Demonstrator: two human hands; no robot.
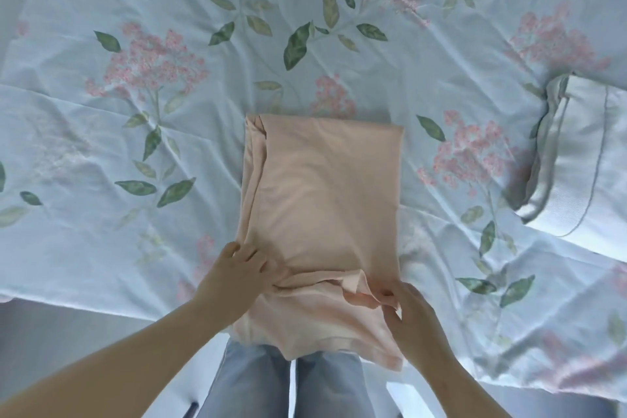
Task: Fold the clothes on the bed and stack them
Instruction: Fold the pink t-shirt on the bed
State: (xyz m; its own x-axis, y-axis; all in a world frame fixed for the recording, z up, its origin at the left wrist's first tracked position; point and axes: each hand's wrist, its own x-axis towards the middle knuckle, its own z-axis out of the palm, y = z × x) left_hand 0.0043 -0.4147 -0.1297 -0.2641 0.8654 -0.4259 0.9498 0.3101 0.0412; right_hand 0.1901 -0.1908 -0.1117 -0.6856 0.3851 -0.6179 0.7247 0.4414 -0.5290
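A peach garment lies folded into a long rectangle on the bed, which is covered with a pale blue sheet printed with pink flowers and green leaves. The garment's near end hangs over the edge of the bed, in front of the person's blue trousers. The left grip sits at the garment's left edge, with its fingers curled into the bunched cloth there. The right grip is at the right edge, pinching a small loose fold of the same cloth between thumb and fingers. Well apart to the right, a white folded cloth with a grey trim lies on the sheet.
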